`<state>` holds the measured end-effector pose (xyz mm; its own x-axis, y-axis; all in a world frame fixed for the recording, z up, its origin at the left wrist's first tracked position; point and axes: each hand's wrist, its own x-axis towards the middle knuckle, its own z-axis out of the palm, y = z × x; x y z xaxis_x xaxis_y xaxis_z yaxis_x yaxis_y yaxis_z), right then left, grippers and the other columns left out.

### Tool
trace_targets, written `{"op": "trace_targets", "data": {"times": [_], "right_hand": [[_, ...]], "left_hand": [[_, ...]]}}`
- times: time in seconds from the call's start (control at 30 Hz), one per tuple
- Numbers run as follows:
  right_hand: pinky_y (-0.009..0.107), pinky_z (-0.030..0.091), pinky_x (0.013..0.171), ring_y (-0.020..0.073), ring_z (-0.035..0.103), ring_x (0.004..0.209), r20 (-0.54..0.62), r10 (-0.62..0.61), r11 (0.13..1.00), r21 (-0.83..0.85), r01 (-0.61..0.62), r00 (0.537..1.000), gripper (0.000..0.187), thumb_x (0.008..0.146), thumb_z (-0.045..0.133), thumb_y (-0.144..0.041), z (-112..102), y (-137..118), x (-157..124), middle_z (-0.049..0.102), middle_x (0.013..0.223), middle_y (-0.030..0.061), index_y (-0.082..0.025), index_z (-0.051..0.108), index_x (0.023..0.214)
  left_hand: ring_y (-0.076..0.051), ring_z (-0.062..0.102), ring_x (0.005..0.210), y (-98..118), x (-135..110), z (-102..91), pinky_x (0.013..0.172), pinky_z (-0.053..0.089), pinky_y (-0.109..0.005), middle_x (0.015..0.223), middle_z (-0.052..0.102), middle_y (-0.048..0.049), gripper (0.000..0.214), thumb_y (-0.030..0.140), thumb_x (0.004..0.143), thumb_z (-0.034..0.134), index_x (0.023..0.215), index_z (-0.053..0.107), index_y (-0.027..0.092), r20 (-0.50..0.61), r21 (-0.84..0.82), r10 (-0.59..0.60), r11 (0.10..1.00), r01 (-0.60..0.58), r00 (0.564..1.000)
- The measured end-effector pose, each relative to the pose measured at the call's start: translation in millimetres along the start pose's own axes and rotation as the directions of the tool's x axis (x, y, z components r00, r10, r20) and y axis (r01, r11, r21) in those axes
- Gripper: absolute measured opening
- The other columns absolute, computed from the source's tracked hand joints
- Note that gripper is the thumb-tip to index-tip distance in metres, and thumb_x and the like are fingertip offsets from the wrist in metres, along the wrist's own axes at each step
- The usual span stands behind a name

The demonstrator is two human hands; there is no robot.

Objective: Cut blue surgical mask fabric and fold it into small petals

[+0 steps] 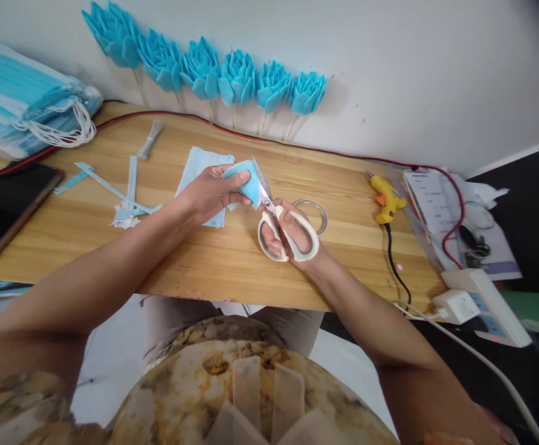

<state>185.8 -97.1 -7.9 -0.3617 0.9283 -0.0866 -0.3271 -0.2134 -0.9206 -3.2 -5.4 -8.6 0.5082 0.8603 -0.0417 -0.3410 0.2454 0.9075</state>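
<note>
Blue cloth (244,176) in the left hand (209,188), scissors (267,203) in the right hand (298,235).
Masks (14,86) and a phone (12,207) lie on the left of the wood table (181,266). The left hand pinches the cloth, thumb on top, over a flat sheet (198,167). Blue flowers (199,68) lean on the white wall (399,80). The right hand has its fingers through the loops, blades by the cloth's right edge. Far right lies a glue gun (387,199).

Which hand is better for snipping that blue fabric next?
Probably the right hand: it holds the white-handled scissors, with the blades at the edge of the blue fabric. The left hand is pinching that fabric.
</note>
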Motion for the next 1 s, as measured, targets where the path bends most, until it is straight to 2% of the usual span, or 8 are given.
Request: {"op": "trace_targets", "data": {"times": [0.13, 0.3, 0.37, 0.6, 0.87, 1.0], "right_hand": [[0.021, 0.028, 0.033, 0.0063, 0.040, 0.038, 0.000, 0.002, 1.000, 0.008, -0.002, 1.000, 0.061, 0.079, 0.076, -0.072, 4, 3, 0, 0.058, 0.060, -0.0083, -0.022, 0.053, 0.105], [0.025, 0.040, 0.044, 0.0107, 0.051, 0.050, 0.064, -0.014, 0.999, 0.050, 0.011, 0.998, 0.060, 0.086, 0.065, -0.076, 3, 7, 0, 0.060, 0.068, -0.0050, -0.023, 0.053, 0.111], [0.026, 0.041, 0.046, 0.0121, 0.052, 0.053, 0.065, -0.010, 0.999, 0.046, 0.007, 0.998, 0.059, 0.086, 0.063, -0.076, 3, 6, 1, 0.060, 0.069, -0.0040, -0.024, 0.053, 0.111], [0.026, 0.037, 0.042, 0.0114, 0.047, 0.048, 0.000, 0.009, 0.998, 0.058, -0.009, 1.000, 0.066, 0.080, 0.066, -0.081, 8, 1, 2, 0.056, 0.065, -0.0056, -0.024, 0.052, 0.111], [0.024, 0.029, 0.036, 0.0083, 0.038, 0.040, 0.004, 0.006, 0.991, 0.132, -0.007, 1.000, 0.064, 0.082, 0.067, -0.079, 6, 6, 3, 0.052, 0.058, -0.0096, -0.023, 0.052, 0.111], [0.022, 0.025, 0.033, 0.0065, 0.036, 0.037, -0.002, 0.018, 0.991, 0.130, -0.017, 1.000, 0.067, 0.078, 0.070, -0.080, 5, 7, 4, 0.052, 0.057, -0.0103, -0.023, 0.053, 0.108]], "left_hand": [[-0.014, 0.071, 0.070, 2, -1, 1.8, 0.068, 0.062, -0.027, 0.076, 0.072, -0.0043, 0.030, 0.037, 0.083, 0.087, 0.080, 0.072, 0.011, -0.013, 0.010, 0.005, 1.000, -0.005, 1.000], [-0.015, 0.071, 0.070, 2, -3, 7.9, 0.067, 0.061, -0.026, 0.076, 0.074, -0.0041, 0.033, 0.039, 0.076, 0.092, 0.077, 0.073, 0.012, -0.007, 0.022, 0.051, 0.998, -0.051, 0.999], [-0.016, 0.072, 0.073, 2, -4, 10.7, 0.069, 0.061, -0.027, 0.077, 0.075, -0.0041, 0.032, 0.039, 0.076, 0.092, 0.077, 0.074, 0.013, -0.022, 0.038, 0.044, 0.998, -0.043, 0.999], [-0.015, 0.073, 0.075, 0, -3, 8.9, 0.072, 0.062, -0.029, 0.079, 0.075, -0.0043, 0.026, 0.035, 0.081, 0.088, 0.080, 0.075, 0.013, -0.046, 0.039, 0.026, 0.999, -0.024, 0.999], [-0.015, 0.073, 0.072, 1, 0, 3.7, 0.068, 0.064, -0.026, 0.078, 0.075, -0.0039, 0.033, 0.040, 0.076, 0.092, 0.082, 0.075, 0.012, -0.023, 0.015, 0.047, 0.999, -0.046, 0.999], [-0.015, 0.074, 0.074, 0, 0, 1.1, 0.068, 0.063, -0.025, 0.080, 0.076, -0.0051, 0.036, 0.043, 0.074, 0.093, 0.083, 0.076, 0.012, -0.004, 0.025, 0.033, 0.999, -0.033, 0.999]]}}
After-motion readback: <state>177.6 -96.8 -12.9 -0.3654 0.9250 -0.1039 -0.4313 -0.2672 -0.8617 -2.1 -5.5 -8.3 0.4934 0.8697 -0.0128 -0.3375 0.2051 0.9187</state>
